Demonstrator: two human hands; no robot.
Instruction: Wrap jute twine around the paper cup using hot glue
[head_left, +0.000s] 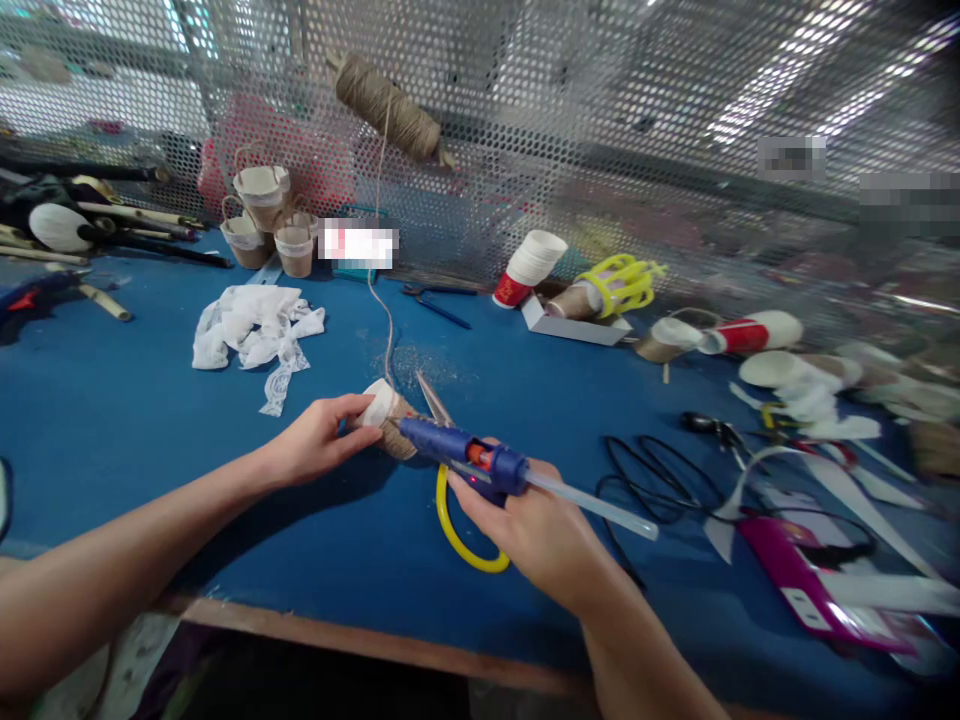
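Head view grip, left hand: thumb and fingers pinch the twine-wrapped paper cup [396, 436] from its left; left hand [324, 435] holds it tilted, just above or on the tabletop [300, 545], can't tell which.
Head view grip, right hand: fist wrapped round the blue hot glue gun [446, 440]; right hand [544, 520] sits behind the cup-side end, trigger finger hidden.
Nozzle risk: tip is right at the cup wall, near the left fingertips; a slip or cup roll could burn them.
Glue risk: squeezing too long could drip or string glue onto fingers or table; flow not visible.
Twine risk: strand [389, 340] runs up from the cup to the twine spool [388, 108]; a snag or tug could loosen the wrap.
Scissors risk: yellow-handled scissors [433, 398] lie under the gun, blades beside the cup; a knock could catch the strand.
Left arm pose: forearm comes in from lower left, wrist fairly straight.
Right arm pose: forearm from lower right, gun aimed left, glue stick [600, 507] jutting out behind.
Outer table: white lace [251, 325] left, black cord [637, 465] right; cord's link to gun unclear.
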